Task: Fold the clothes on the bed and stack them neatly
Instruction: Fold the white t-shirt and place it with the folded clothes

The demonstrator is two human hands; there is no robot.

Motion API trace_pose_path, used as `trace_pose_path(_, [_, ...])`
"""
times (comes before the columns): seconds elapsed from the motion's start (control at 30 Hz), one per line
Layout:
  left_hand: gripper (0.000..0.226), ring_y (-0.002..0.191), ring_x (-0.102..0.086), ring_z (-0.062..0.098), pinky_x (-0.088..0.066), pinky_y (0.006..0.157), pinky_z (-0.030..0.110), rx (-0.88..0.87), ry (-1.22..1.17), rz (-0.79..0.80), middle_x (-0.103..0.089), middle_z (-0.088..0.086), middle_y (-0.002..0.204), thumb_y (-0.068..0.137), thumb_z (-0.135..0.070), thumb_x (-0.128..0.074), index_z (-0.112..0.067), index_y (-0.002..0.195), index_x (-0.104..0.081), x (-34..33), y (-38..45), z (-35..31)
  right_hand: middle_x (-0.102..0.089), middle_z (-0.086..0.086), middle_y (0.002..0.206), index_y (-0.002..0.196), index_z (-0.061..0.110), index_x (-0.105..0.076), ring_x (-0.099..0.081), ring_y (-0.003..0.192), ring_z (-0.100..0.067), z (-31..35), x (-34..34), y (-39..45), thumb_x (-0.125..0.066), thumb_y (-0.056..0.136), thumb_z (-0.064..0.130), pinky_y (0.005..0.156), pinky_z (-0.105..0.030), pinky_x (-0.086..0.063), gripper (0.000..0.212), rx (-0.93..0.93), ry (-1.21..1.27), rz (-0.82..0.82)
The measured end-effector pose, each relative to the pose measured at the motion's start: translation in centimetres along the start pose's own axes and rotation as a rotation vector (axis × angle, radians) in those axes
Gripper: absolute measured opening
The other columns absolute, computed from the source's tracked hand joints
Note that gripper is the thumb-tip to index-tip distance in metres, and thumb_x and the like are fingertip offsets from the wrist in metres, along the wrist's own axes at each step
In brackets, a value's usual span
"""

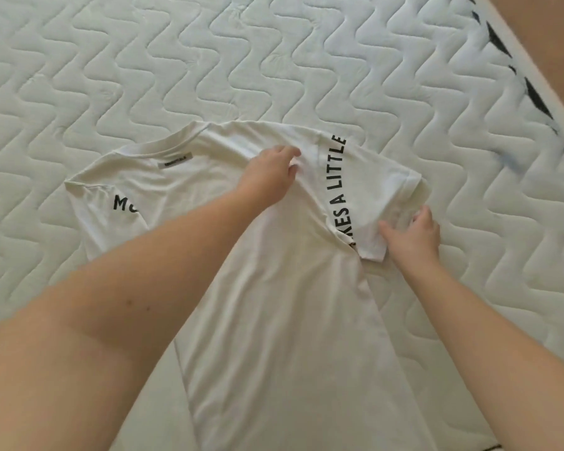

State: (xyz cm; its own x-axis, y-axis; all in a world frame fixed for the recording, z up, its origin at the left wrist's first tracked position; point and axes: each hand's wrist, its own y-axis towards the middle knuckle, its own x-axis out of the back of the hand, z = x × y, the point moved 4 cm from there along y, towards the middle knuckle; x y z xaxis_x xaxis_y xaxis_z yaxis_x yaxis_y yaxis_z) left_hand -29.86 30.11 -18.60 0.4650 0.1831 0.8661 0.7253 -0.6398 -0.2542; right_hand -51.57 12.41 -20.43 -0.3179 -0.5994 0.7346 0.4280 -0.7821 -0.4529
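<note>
We see a big white bed with wavy stitched lines all over its top. Dark marks run along its edge at the top right.

On the bed lies a white T-shirt. It is long from near us to far from us. Its neck end points away from us and its bottom end comes toward us, out of the picture. The right side of the shirt is folded in over the middle.

On that folded part we can read black letters going up: "KES A LITTLE". The first letters are hidden in the fold. On the left sleeve we read "M" and part of one more letter. A small dark tag sits inside the neck; its words are too small for us to read.

Our left hand lies on the folded shoulder, fingers curled on the cloth. Our right hand pinches the right sleeve's edge.
</note>
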Motion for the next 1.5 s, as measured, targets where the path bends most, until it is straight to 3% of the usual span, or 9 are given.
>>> trace_pose_path(0.17, [0.054,0.133,-0.039,0.03,-0.032,0.106,0.042,-0.06,0.194,-0.01,-0.042,0.006,0.147,0.095,-0.013,-0.054,-0.022,0.146,-0.039,-0.3,7.5,-1.6,-0.053,-0.016,0.135,0.144,0.003,-0.031,-0.049,0.127,-0.034,0.5,0.0,2.9,-0.082,0.075,0.037,0.106,-0.045,-0.038,0.092,-0.059,0.071,-0.01])
trace_pose_path(0.33, [0.038,0.117,-0.049,0.029,-0.036,0.095,0.04,-0.028,0.517,0.179,-0.056,0.007,0.126,0.087,-0.032,-0.07,-0.024,0.123,-0.06,1.0,12.0,-3.0,-0.07,-0.007,0.109,0.116,0.01,-0.063,-0.066,0.101,-0.029,0.0,-0.9,4.1,-0.08,0.077,0.033,0.093,-0.046,-0.051,0.048,-0.16,0.144,0.161])
trace_pose_path(0.47, [0.021,0.087,-0.052,0.023,-0.038,0.066,0.031,-0.049,0.341,0.185,-0.063,0.005,0.109,0.085,-0.026,-0.075,-0.021,0.104,-0.069,3.1,13.5,-4.0,-0.067,-0.005,0.102,0.107,0.01,-0.062,-0.063,0.095,-0.028,1.6,0.0,4.4,-0.067,0.088,0.029,0.086,-0.043,-0.052,0.028,-0.055,0.239,0.093])
trace_pose_path(0.7, [0.025,0.066,-0.067,0.018,-0.053,0.063,0.028,0.086,-0.008,0.173,-0.072,-0.002,0.085,0.086,-0.013,-0.052,-0.022,0.108,-0.061,2.3,11.5,-2.1,-0.054,0.019,0.084,0.101,0.022,-0.048,-0.052,0.074,-0.005,3.9,0.1,3.2,-0.056,0.094,0.018,0.058,-0.017,-0.035,0.012,0.229,0.24,0.005])
trace_pose_path(0.9, [0.024,0.05,-0.066,0.014,-0.055,0.051,0.023,0.281,-0.538,0.237,-0.072,0.008,0.071,0.093,-0.008,-0.037,-0.017,0.109,-0.052,0.4,10.0,-1.9,-0.065,0.002,0.111,0.121,0.016,-0.051,-0.064,0.103,-0.022,2.8,-2.1,3.9,-0.08,0.078,0.027,0.091,-0.04,-0.052,0.053,-0.051,0.453,0.127])
trace_pose_path(1.03, [0.021,0.061,-0.065,0.017,-0.053,0.059,0.023,0.3,-0.613,0.211,-0.07,0.002,0.074,0.094,-0.009,-0.042,-0.017,0.108,-0.055,0.6,9.5,-2.5,-0.068,0.0,0.112,0.121,0.015,-0.059,-0.065,0.104,-0.023,4.0,-2.2,4.4,-0.076,0.083,0.018,0.093,-0.042,-0.053,0.042,-0.078,0.476,0.095])
trace_pose_path(1.23, [0.016,0.062,-0.056,0.012,-0.055,0.069,0.028,0.339,-0.762,0.21,-0.059,-0.004,0.072,0.094,-0.016,-0.046,-0.024,0.094,-0.06,2.9,8.1,-0.9,-0.063,0.021,0.084,0.106,0.023,-0.063,-0.062,0.089,-0.011,8.1,1.0,-2.1,-0.065,0.092,0.029,0.074,-0.024,-0.041,0.015,0.312,0.295,-0.092])
trace_pose_path(1.37, [0.015,0.066,-0.052,0.014,-0.052,0.075,0.028,0.421,-0.981,0.258,-0.051,-0.003,0.072,0.093,-0.017,-0.048,-0.022,0.091,-0.062,5.4,5.9,1.5,-0.065,-0.012,0.077,0.095,0.006,-0.067,-0.06,0.075,-0.033,11.9,1.1,-10.0,-0.062,0.088,0.017,0.068,-0.038,-0.044,0.014,0.743,0.036,-0.291])
trace_pose_path(1.5, [0.021,0.061,-0.064,0.011,-0.054,0.059,0.022,0.423,-1.167,0.268,-0.063,-0.003,0.073,0.097,-0.013,-0.046,-0.018,0.082,-0.06,7.1,3.2,4.5,-0.066,-0.006,0.076,0.109,0.005,-0.071,-0.064,0.079,-0.03,14.8,-2.8,-16.6,-0.063,0.077,0.005,0.072,-0.039,-0.051,0.033,0.986,-0.085,-0.218])
